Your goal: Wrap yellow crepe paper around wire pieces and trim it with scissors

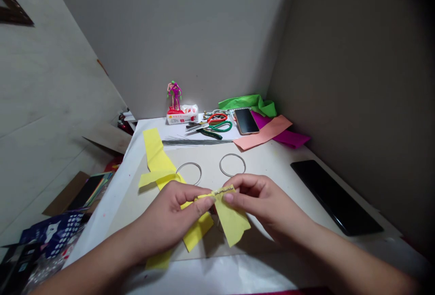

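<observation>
My left hand [176, 215] and my right hand [258, 202] meet over the white table [272, 163], both pinched on a strip of yellow crepe paper [233, 222] wrapped round a thin wire [223, 190]. The strip's loose end hangs below my right fingers. More yellow paper [154, 152] trails left and back from under my left hand. Just beyond my hands lie two wire rings, one on the left [189, 172] and one on the right [232, 164].
At the back lie a bundle of thin wires [197, 141], scissors and pliers [212, 127], a tissue pack [181, 114] with a small purple figure [174, 92], a phone [246, 120], and green [249, 103], pink and magenta paper [263, 134]. A black slab [335, 197] lies right.
</observation>
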`<action>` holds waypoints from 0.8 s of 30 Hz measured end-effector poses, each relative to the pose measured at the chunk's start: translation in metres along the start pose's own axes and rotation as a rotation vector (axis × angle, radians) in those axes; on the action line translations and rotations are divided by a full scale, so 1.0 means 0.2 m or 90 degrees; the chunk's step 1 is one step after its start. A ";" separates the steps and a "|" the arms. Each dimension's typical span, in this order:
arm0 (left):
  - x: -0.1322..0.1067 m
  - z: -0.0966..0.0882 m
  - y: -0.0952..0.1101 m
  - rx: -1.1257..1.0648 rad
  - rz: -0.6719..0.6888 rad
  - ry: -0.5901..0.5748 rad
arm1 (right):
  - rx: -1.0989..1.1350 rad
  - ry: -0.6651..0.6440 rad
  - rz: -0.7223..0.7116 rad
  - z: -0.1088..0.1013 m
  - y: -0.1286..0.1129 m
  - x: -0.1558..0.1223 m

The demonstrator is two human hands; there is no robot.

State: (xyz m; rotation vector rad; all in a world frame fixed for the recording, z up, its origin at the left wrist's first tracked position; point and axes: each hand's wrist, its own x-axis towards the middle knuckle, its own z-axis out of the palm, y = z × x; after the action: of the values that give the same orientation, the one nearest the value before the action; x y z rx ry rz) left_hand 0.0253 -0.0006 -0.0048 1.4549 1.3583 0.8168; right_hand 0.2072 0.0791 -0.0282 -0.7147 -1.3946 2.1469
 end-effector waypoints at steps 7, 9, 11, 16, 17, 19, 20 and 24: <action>-0.01 -0.01 0.01 -0.006 0.016 0.008 | 0.034 0.005 -0.019 0.02 0.03 0.00; -0.02 -0.01 0.01 -0.011 0.014 0.008 | 0.048 0.000 -0.023 0.02 0.05 0.00; -0.02 -0.01 0.01 -0.013 0.011 0.007 | 0.062 -0.007 -0.022 0.02 0.06 0.00; -0.01 -0.01 0.02 -0.024 0.016 0.000 | 0.077 -0.022 -0.017 0.01 0.06 0.00; -0.01 -0.01 0.02 -0.025 0.017 -0.002 | 0.078 -0.025 -0.017 0.01 0.06 0.00; -0.01 -0.02 0.02 -0.017 0.017 -0.005 | 0.082 -0.031 -0.022 0.01 0.06 0.00; -0.01 -0.02 0.02 -0.009 0.017 -0.006 | 0.085 -0.034 -0.024 0.01 0.06 0.00; -0.02 -0.02 0.01 0.018 0.014 -0.006 | 0.082 -0.039 -0.036 0.01 0.05 0.00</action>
State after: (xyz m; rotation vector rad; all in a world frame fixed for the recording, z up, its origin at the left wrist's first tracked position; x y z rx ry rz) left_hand 0.0223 -0.0029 -0.0011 1.4965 1.3541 0.8059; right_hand 0.2044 0.0730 -0.0372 -0.5602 -1.2780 2.2073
